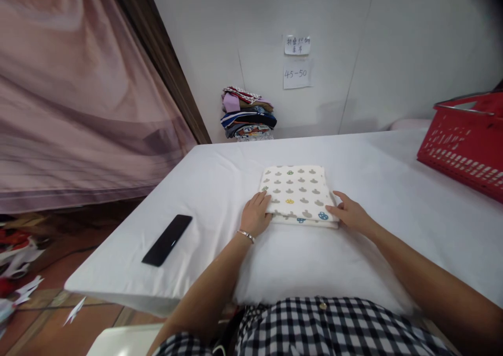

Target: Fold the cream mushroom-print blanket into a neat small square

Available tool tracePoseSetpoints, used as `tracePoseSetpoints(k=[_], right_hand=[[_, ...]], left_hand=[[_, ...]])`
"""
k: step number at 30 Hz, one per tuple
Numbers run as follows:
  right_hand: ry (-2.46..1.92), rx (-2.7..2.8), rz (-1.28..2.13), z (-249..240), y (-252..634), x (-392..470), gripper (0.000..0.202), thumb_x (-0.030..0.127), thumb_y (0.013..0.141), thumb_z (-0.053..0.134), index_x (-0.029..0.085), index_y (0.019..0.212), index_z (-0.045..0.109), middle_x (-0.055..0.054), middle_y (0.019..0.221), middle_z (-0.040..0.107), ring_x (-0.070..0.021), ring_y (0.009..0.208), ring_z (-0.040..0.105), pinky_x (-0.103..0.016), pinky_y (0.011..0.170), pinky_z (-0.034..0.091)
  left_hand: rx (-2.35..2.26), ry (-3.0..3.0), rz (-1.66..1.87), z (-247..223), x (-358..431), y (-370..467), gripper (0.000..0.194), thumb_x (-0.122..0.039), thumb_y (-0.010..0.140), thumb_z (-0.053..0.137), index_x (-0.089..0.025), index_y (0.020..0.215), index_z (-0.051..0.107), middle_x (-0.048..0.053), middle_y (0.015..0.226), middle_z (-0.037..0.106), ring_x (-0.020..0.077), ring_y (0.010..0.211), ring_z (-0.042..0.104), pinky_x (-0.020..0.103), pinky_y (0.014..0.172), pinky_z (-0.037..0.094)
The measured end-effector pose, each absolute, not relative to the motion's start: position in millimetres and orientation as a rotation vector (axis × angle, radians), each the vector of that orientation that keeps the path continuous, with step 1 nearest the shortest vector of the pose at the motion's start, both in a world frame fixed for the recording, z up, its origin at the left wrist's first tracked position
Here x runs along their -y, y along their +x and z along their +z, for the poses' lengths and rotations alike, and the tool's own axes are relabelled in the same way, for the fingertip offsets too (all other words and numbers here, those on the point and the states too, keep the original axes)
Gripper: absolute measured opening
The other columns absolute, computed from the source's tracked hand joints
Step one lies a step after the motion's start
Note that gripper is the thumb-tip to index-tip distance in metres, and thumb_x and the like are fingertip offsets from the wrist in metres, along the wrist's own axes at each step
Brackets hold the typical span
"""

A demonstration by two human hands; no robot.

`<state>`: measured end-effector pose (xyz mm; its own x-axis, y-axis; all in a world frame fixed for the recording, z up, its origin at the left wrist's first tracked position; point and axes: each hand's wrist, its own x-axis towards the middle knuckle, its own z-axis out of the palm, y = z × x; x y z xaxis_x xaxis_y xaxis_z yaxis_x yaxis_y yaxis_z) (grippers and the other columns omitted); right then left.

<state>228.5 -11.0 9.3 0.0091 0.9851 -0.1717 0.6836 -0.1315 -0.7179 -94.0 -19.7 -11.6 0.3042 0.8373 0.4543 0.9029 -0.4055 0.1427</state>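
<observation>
A white cloth (295, 191) printed with grey, green, yellow and blue mushroom shapes lies folded into a flat rectangle in front of me. Its layers show along the near edge; what kind of item it is, I cannot tell. My left hand (256, 213), with a bracelet at the wrist, rests its outstretched fingers flat on the left side of the cloth, the thumb by the near edge. At the near right corner, my right hand (351, 214) has its thumb on top of the cloth and other fingers around the edge, partly hidden.
The table (377, 188) has a white cover. A black phone-like slab (167, 240) lies on its left part. A red plastic basket (463, 141) stands at the right. Several folded fabrics (248, 116) are stacked at the far edge, below paper signs (297, 73) on the wall. A pink curtain (78, 84) hangs left.
</observation>
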Motion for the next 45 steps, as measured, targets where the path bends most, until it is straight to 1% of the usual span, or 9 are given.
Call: tracePoseSetpoints(k=[9,12,17,20,22,26,32,38,45], right_hand=[[-1.843,1.767,1.022,-4.7,230.5,11.4,0.074,0.053,0.08,0.054,0.022,0.144,0.034,0.0,0.07,0.064,-0.017,0.057,0.057,-0.029,0.057,0.042],[-1.888,1.821,0.912,0.9,234.9,2.3,0.071,0.059,0.08,0.052,0.022,0.139,0.042,-0.003,0.075,0.066,-0.019,0.062,0.059,-0.03,0.058,0.042],[-1.948,1.776,0.621,8.4,235.8,-28.9,0.052,0.06,0.08,0.05,0.019,0.109,0.063,-0.008,0.09,0.067,-0.0219,0.08,0.061,-0.03,0.065,0.042],[-1.962,1.789,0.632,7.9,231.4,-44.2,0.044,0.061,0.078,0.05,0.02,0.085,0.064,-0.008,0.088,0.067,-0.0215,0.078,0.061,-0.03,0.063,0.041],[-1.955,1.806,0.632,5.3,228.4,-49.5,0.041,0.06,0.076,0.054,0.02,0.079,0.062,-0.008,0.085,0.068,-0.0215,0.076,0.061,-0.03,0.061,0.04],[-1.923,1.787,0.583,0.3,224.6,-50.0,0.03,0.05,0.072,0.06,0.021,0.077,0.06,-0.006,0.082,0.068,-0.0213,0.075,0.06,-0.03,0.061,0.039],[-1.861,1.693,0.572,0.6,222.8,-44.1,0.015,0.036,0.075,0.058,0.021,0.073,0.058,-0.005,0.078,0.066,-0.0202,0.073,0.058,-0.03,0.062,0.039],[-1.869,1.668,0.637,-5.6,225.9,-43.7,0.019,0.038,0.076,0.057,0.02,0.07,0.059,-0.007,0.076,0.066,-0.0216,0.072,0.059,-0.032,0.062,0.04],[-1.977,1.707,0.632,-7.3,229.9,-48.0,0.028,0.047,0.074,0.059,0.019,0.075,0.061,-0.009,0.083,0.067,-0.0228,0.075,0.06,-0.033,0.063,0.041]], left_hand=[[1.743,-2.424,-0.679,-25.1,18.2,-102.6,0.049,-0.005,0.075,0.057,-0.021,0.122,0.057,0.007,0.133,0.055,0.0278,0.122,0.052,0.044,0.095,0.051],[1.688,-2.442,-0.751,-26.6,17.7,-103.2,0.051,-0.006,0.074,0.057,-0.02,0.123,0.055,0.008,0.134,0.055,0.0271,0.123,0.05,0.045,0.1,0.048],[1.574,-2.465,-0.871,-30.6,16.0,-103.1,0.054,-0.007,0.074,0.054,-0.017,0.126,0.052,0.012,0.136,0.051,0.0273,0.128,0.044,0.047,0.106,0.042],[1.544,-2.494,-0.896,-32.5,15.5,-103.6,0.057,-0.008,0.074,0.053,-0.019,0.129,0.049,0.012,0.137,0.05,0.0277,0.129,0.043,0.05,0.106,0.041],[1.54,-2.501,-0.908,-33.9,15.1,-104.6,0.058,-0.009,0.075,0.053,-0.021,0.131,0.047,0.011,0.138,0.049,0.0278,0.129,0.043,0.05,0.105,0.041],[1.534,-2.506,-0.925,-36.4,13.7,-106.2,0.057,-0.01,0.075,0.055,-0.021,0.131,0.048,0.012,0.138,0.05,0.0279,0.129,0.043,0.05,0.105,0.041],[1.532,-2.516,-0.929,-35.5,13.7,-105.9,0.053,-0.009,0.074,0.054,-0.018,0.126,0.051,0.013,0.137,0.05,0.0268,0.129,0.043,0.048,0.107,0.039],[1.551,-2.522,-0.933,-33.3,15.5,-106.8,0.055,-0.008,0.074,0.054,-0.022,0.128,0.05,0.01,0.138,0.05,0.0265,0.129,0.044,0.049,0.106,0.041],[1.536,-2.526,-0.979,-33.8,15.0,-106.4,0.053,-0.006,0.073,0.054,-0.02,0.124,0.052,0.011,0.136,0.051,0.0261,0.128,0.044,0.048,0.106,0.04]])
